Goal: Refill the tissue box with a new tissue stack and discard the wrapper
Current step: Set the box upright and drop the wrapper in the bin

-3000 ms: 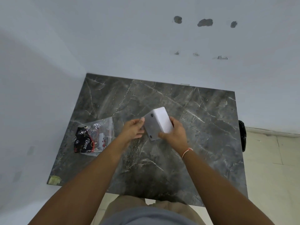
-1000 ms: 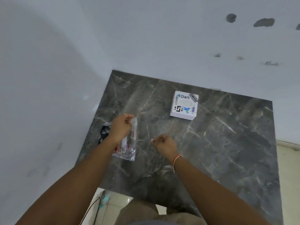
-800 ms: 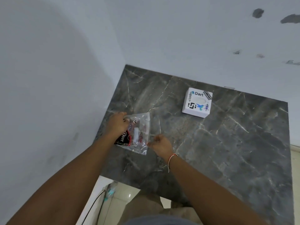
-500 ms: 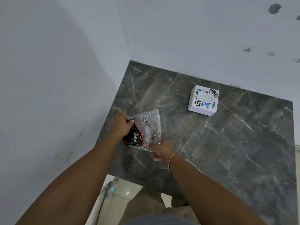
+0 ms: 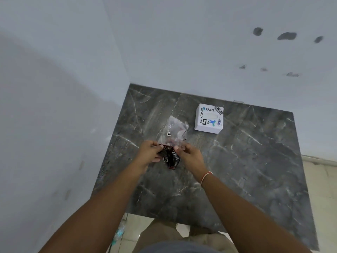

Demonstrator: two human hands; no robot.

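Both the left hand (image 5: pixel 148 152) and the right hand (image 5: pixel 189 155) pinched a crinkled clear-and-black plastic wrapper (image 5: pixel 172 143) above the veined dark marble counter (image 5: pixel 255 161), near a white stickered square tissue box (image 5: pixel 209 118).

1. Dark grey marble table (image 5: pixel 246 170), pale veins, set into a wall corner.
2. Pale blue-grey walls (image 5: pixel 182 42); back wall bears three dark patches (image 5: pixel 286 35) and smaller scuffs below them.
3. Light tiled floor (image 5: pixel 319 189) to the right and under the near table edge.
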